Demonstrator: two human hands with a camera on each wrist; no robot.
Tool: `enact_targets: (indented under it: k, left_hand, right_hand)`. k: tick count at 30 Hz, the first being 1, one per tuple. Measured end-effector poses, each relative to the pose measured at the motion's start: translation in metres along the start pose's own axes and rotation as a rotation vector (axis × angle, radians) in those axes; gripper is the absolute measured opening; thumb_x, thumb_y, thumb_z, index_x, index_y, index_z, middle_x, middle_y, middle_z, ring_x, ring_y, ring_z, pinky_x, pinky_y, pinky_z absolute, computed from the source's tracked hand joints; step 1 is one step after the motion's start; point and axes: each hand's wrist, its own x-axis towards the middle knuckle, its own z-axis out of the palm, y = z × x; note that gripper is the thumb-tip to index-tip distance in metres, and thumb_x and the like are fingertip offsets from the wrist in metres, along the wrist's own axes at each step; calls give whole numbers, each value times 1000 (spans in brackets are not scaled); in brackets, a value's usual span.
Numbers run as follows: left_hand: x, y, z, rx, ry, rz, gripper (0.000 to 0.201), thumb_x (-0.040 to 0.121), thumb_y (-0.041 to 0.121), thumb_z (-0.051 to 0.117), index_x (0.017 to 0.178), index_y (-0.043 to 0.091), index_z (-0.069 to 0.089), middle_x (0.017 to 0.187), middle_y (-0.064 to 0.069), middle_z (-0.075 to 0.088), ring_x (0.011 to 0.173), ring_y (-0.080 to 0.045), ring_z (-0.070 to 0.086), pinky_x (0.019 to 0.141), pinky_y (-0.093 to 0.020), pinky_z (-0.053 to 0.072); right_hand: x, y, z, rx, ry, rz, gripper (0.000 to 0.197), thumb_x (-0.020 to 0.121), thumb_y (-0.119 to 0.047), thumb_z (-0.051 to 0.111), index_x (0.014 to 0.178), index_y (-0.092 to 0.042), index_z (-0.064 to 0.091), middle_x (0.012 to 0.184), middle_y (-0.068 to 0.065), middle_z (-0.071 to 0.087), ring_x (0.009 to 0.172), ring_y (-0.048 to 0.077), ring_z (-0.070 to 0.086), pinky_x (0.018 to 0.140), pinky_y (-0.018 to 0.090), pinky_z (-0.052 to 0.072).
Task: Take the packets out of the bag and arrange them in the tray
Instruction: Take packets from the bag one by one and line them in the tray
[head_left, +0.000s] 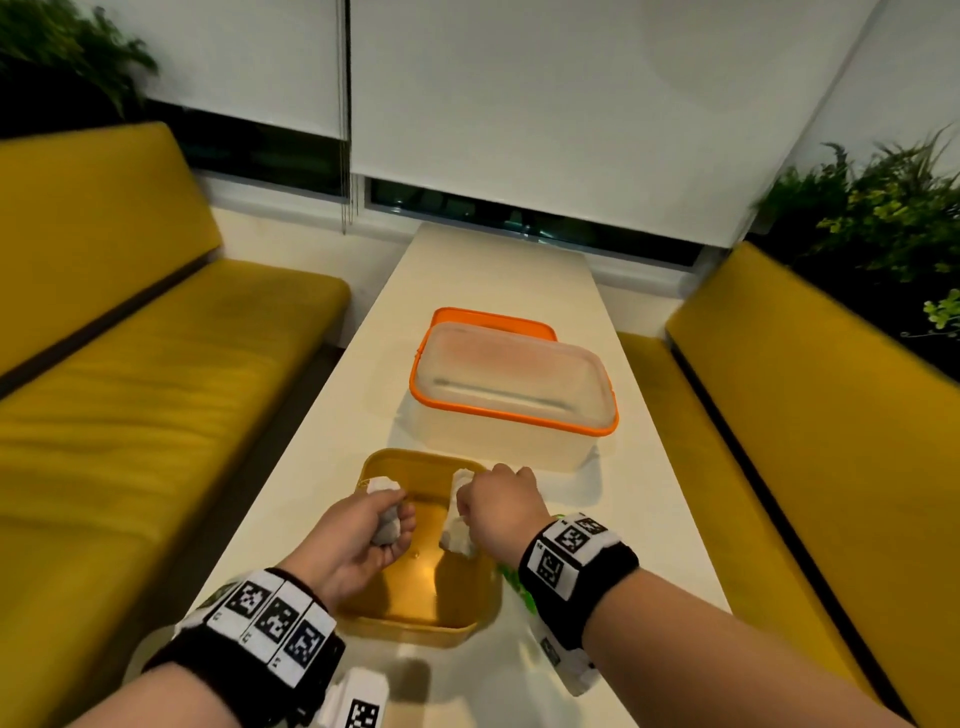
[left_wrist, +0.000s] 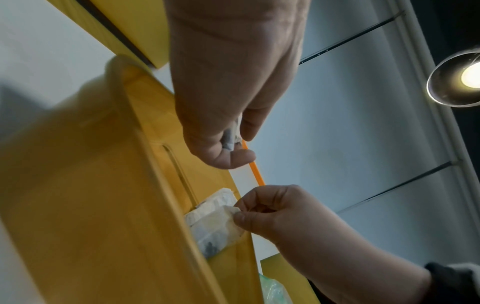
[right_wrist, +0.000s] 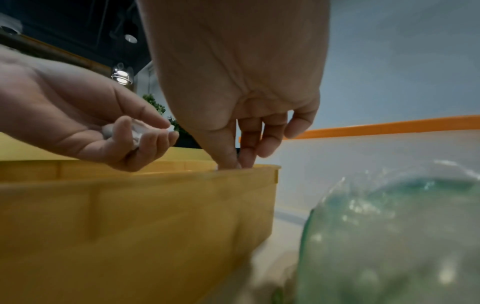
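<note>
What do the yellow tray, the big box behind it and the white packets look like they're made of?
The yellow tray looks like smooth moulded plastic: glossy floor, ribbed walls. The big box seems to be frosted see-through plastic with an orange rim. The white packets, one in the left hand and one in the right hand, look like thin crinkled paper or film; too blurred to tell which.
</note>
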Motion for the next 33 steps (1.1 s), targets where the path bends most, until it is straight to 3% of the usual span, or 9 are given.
enact_targets:
  k: [4, 8, 12, 17, 19, 22, 24, 27, 33]
  left_hand:
    - [5, -2, 3, 25, -29, -3, 20, 96, 18, 47, 99, 3, 58, 86, -18, 61, 76, -25, 58, 61, -32, 52]
    - [8, -4, 9, 9, -50, -25, 25, 99, 5, 32, 96, 2, 56, 93, -21, 60, 83, -27, 58, 70, -39, 53]
    - [14, -7, 11, 11, -46, -23, 22, 99, 0, 32, 103, 4, 54, 96, -20, 62, 85, -27, 61, 59, -36, 58]
    - [21, -11, 9, -17, 16, -7, 23, 98, 1, 36, 116, 2, 51, 94, -20, 62, 83, -28, 60, 49, -31, 58]
    - [22, -13, 8, 0, 16, -9, 24, 99, 1, 36, 117, 3, 52, 96, -19, 62, 84, -28, 60, 57, -35, 59]
    - [21, -16, 5, 37, 3, -21, 22, 100, 4, 35, 112, 3, 54, 100, -19, 62, 87, -28, 60, 77, -40, 50]
    - [21, -17, 4, 54, -10, -29, 21, 100, 6, 36, 107, 4, 56, 105, -20, 62, 88, -28, 60, 83, -41, 47]
    - [21, -18, 1, 75, -30, -48, 21, 101, 7, 38, 112, 3, 55, 102, -18, 63, 88, -27, 61, 81, -41, 49]
    - [20, -18, -2, 120, -57, -65, 25, 101, 8, 39, 118, 3, 55, 98, -17, 65, 86, -26, 62, 66, -35, 54]
  right_hand:
    - [1, 0, 4, 40, 44, 2, 31, 86, -12, 51, 115, -23, 58, 114, 6, 57, 110, 29, 45, 89, 43, 32]
    - [-4, 2, -1, 23, 96, -70, 31, 81, -16, 57, 111, -22, 59, 111, 4, 57, 109, 27, 44, 88, 42, 30]
    - [-14, -5, 1, -159, -33, -285, 25, 88, -26, 51, 106, -25, 69, 106, 3, 59, 109, 28, 41, 92, 46, 26]
    - [-13, -11, 12, -244, -215, -246, 32, 95, -24, 42, 117, -21, 66, 121, 5, 58, 126, 33, 34, 107, 56, 15]
    - [-14, -12, 16, -292, -202, -230, 32, 95, -25, 42, 117, -19, 65, 121, 5, 59, 124, 32, 36, 107, 56, 15]
    - [-16, -13, 23, -320, -142, -220, 32, 96, -26, 41, 115, -17, 65, 118, 6, 59, 120, 30, 38, 107, 54, 16]
    - [-17, -13, 27, -333, -114, -206, 33, 96, -26, 40, 115, -16, 65, 119, 7, 60, 121, 30, 38, 108, 54, 16]
    - [-15, -15, 30, -348, -113, -173, 35, 96, -27, 39, 118, -15, 63, 123, 8, 59, 122, 31, 37, 109, 54, 15]
    - [-14, -21, 29, -333, -144, -136, 33, 95, -27, 42, 117, -16, 63, 126, 8, 58, 123, 31, 37, 110, 54, 11]
